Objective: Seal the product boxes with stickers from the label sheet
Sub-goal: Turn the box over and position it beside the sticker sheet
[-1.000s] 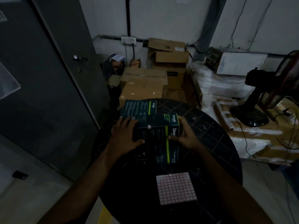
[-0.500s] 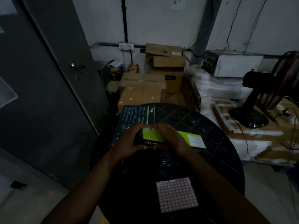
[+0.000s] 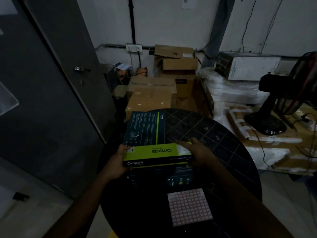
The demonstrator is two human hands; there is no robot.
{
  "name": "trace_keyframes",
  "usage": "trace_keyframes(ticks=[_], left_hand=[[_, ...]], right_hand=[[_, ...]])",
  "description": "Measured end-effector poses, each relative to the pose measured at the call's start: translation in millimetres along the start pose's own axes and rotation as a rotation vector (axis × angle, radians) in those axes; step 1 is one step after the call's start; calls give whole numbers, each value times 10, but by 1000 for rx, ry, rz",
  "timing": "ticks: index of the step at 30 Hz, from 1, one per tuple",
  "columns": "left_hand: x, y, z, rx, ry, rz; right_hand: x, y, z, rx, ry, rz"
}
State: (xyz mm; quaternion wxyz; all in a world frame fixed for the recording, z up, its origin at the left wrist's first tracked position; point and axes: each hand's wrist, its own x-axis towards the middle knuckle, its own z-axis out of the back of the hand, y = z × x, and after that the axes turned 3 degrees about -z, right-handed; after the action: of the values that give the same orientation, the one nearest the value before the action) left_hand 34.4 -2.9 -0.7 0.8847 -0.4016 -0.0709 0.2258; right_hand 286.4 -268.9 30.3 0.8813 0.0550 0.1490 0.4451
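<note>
1. We are holding a green product box over the middle of the round black tabletop.
2. Our left hand is gripping its 9 o'clock end, fingers curled around it.
3. Our right hand is gripping the 3 o'clock end, index finger lying along the top edge.
4. A second dark box is lying flat at 12 o'clock, just behind.
5. The label sheet is lying at 5 o'clock, near the tabletop's rim.
</note>
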Motion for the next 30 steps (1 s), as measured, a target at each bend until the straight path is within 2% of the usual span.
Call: trace_keyframes(ticks=[2,5,6,9,11,15,20,26,30], left_hand=[[58,-80,-7,132,-31,-43],[154,-298,-56,544,16,14],[176,-389,-93,582,28,-9],[207,-719,-185,324,32,-259],[226,-910,-175,139,28,-365],[227,-1063,-83,11,17,-361],[186,-897,2,-51,23,-328],[80,-803,-117,-269,-37,-311],[45,-705,-130,-186,-102,-362]], right_hand=[[27,30,32,23,-79,58],[21,206,213,104,-274,237],[16,308,298,139,-331,302],[-14,624,503,252,-429,468],[-40,756,534,290,-443,513],[-179,740,542,482,-362,440],[-260,385,513,286,-238,291],[-100,419,622,-68,-265,328],[-13,514,481,-161,-199,306]])
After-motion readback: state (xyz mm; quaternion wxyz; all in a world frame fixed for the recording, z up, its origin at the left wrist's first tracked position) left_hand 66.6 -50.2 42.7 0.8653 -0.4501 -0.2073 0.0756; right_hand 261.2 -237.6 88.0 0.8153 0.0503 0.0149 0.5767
